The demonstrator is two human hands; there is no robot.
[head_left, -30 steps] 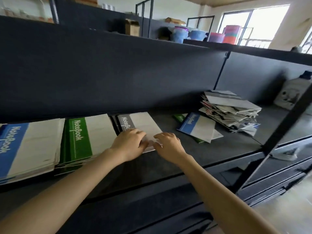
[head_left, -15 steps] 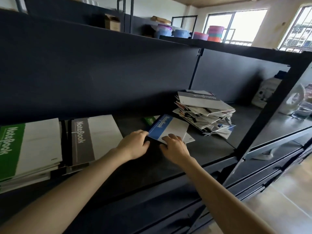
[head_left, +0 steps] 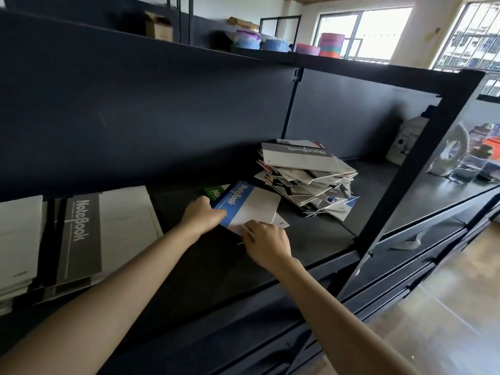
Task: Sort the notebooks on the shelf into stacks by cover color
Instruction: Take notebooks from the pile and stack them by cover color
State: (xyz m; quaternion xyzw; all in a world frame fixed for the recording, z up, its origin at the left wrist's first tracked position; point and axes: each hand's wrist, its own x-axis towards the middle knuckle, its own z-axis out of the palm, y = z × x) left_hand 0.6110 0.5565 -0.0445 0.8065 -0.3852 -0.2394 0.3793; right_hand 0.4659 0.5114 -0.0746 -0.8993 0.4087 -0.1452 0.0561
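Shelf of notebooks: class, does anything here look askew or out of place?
Yes. The unsorted pile at the right is askew: notebooks lie at differing angles with corners jutting out, unlike the squared grey-covered stack at the left.

Blue-banded notebook flat on shelf

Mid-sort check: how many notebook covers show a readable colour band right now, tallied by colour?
Grey: 2, left stack top and messy pile top
Blue: 1, blue notebook gripped by left hand and right hand
Green: 1, green notebook beneath it
Total: 4
The rest of the pile is too jumbled to count.
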